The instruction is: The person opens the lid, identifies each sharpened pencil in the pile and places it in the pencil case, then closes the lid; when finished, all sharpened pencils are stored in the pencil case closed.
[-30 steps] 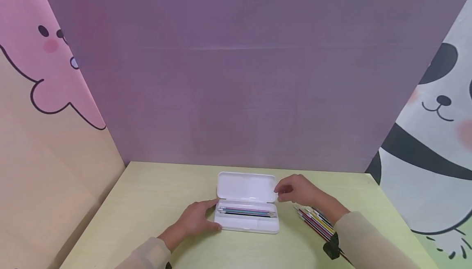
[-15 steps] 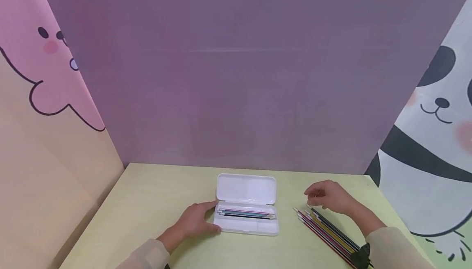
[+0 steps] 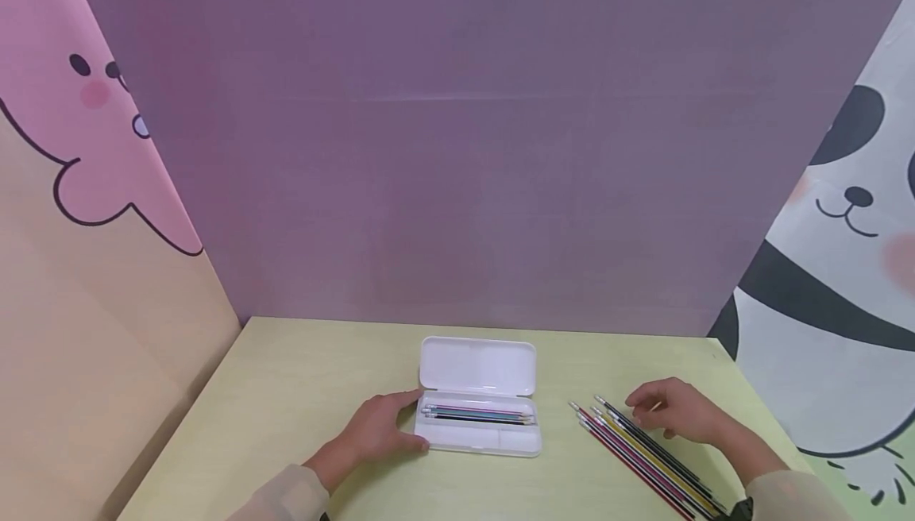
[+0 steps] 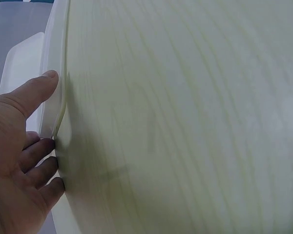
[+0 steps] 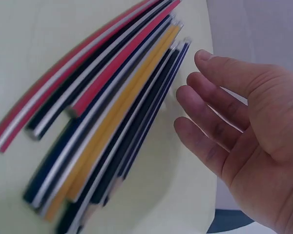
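A white plastic pencil case [image 3: 515, 441] lies with its lid [image 3: 477, 366] swung back on the table. Several pencils [image 3: 475, 415] rest side by side in its rear part. My left hand [image 3: 376, 427] grips the case's left end, the thumb at the front corner and the index finger at the back one; the left wrist view has the thumb on the front wall. On the right lies a slanting bundle of loose striped pencils [image 3: 636, 453], red, yellow and dark. My right hand [image 5: 234, 117] hovers just right of them, fingers loosely bent, holding nothing.
The pale wooden table [image 3: 307, 370] ends at a purple back panel [image 3: 457, 211]. Side walls carry a pink cartoon figure [image 3: 107, 148] on the left and a panda [image 3: 843, 283] on the right.
My right hand has moved from the case's right edge rightward and toward me, to beside the loose pencils. The left hand and the case have stayed put.
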Action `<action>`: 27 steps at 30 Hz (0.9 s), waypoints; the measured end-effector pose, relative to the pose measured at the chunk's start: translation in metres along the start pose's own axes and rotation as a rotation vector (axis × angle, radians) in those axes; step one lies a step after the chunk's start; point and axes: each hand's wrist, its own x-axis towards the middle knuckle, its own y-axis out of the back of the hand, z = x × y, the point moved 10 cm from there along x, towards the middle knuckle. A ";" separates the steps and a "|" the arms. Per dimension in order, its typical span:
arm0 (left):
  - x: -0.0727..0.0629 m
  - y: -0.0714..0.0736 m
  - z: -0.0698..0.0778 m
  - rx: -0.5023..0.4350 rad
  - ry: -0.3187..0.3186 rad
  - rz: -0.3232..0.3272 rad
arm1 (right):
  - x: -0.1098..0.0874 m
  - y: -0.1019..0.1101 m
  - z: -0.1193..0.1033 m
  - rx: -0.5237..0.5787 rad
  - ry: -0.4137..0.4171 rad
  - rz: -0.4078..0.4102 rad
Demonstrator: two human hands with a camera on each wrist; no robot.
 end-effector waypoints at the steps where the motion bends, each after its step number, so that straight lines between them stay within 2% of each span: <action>1: 0.000 0.000 0.000 0.001 -0.001 0.000 | -0.001 0.000 0.004 0.000 -0.008 0.000; 7: 0.002 -0.004 -0.003 0.006 0.010 -0.008 | -0.007 -0.002 0.025 0.017 -0.051 0.006; 14: 0.002 -0.006 -0.006 0.010 0.014 -0.006 | -0.009 -0.003 0.036 0.035 -0.065 0.045; 21: 0.002 -0.004 -0.005 0.013 0.007 -0.004 | -0.007 -0.004 0.032 -0.029 -0.022 0.064; 27: 0.001 -0.004 -0.004 0.003 0.005 -0.008 | -0.007 -0.004 0.018 -0.128 0.054 0.076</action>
